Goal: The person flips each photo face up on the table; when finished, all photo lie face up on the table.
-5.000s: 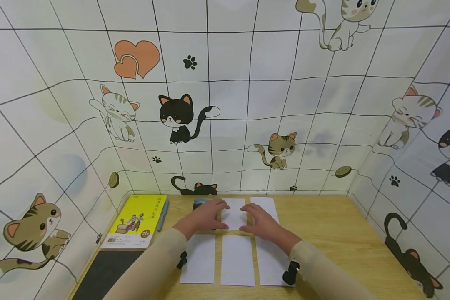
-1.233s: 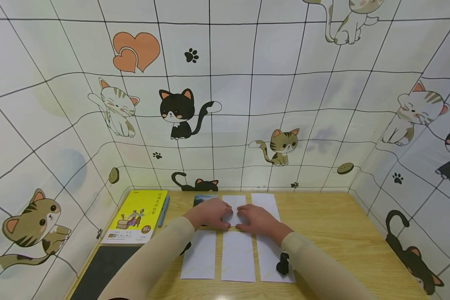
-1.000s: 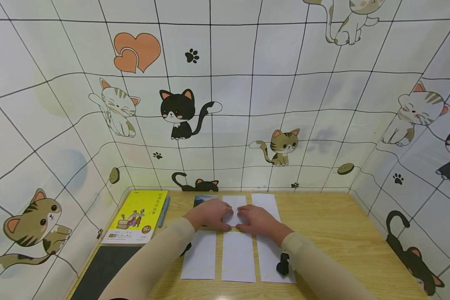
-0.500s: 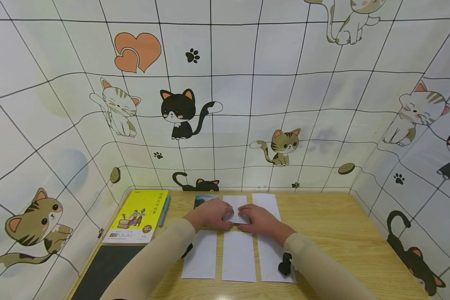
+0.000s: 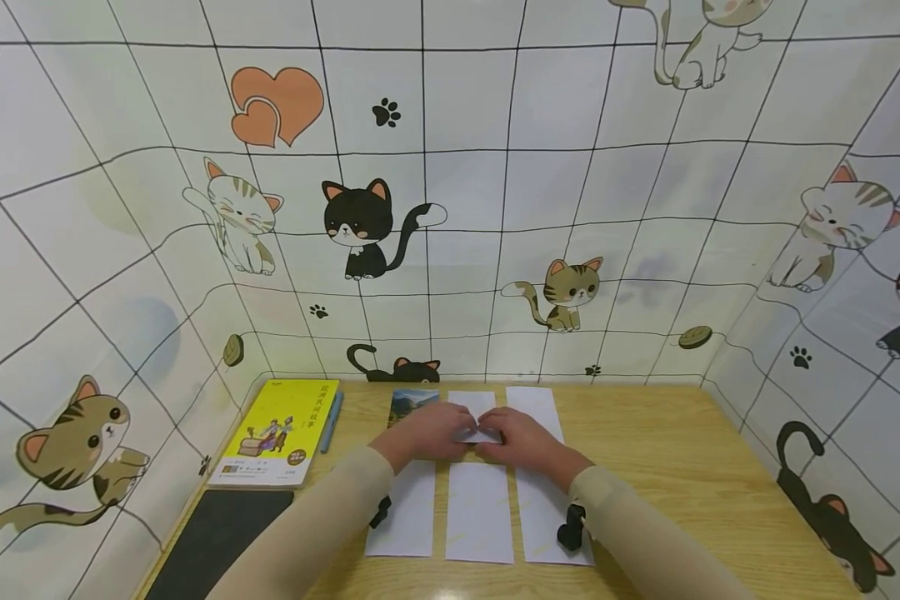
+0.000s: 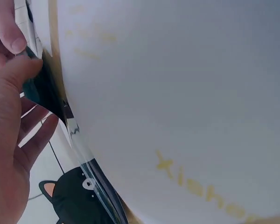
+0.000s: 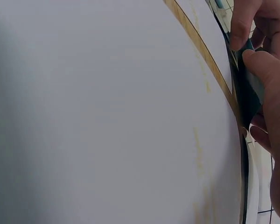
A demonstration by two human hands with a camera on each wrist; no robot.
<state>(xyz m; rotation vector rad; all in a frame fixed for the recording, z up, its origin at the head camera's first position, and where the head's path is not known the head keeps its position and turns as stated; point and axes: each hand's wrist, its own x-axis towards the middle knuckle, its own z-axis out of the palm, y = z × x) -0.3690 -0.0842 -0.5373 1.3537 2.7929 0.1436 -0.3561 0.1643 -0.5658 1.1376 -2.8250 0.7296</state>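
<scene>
Both hands meet over the middle card of the far row, a white-backed picture card (image 5: 472, 403). My left hand (image 5: 435, 432) and my right hand (image 5: 528, 442) pinch its near edge between thumbs and fingers, the tips nearly touching. That edge is raised and bent, and the card's dark teal underside (image 6: 43, 88) shows in the left wrist view. The right wrist view also has this dark face (image 7: 248, 91) under the right thumb. To the left lies a face-up landscape photo card (image 5: 411, 402), partly covered by the left hand.
Nearer me lie three white-backed cards (image 5: 480, 512) in a row, the outer two partly under my forearms. Another white card (image 5: 534, 408) is at the far right. A yellow book (image 5: 277, 433), a blue pen (image 5: 331, 423) and a black pad (image 5: 221, 533) sit on the left.
Five seconds ago the hands were spread apart at the card's sides. They have since come together at its near edge and raised it. More of the landscape photo card shows.
</scene>
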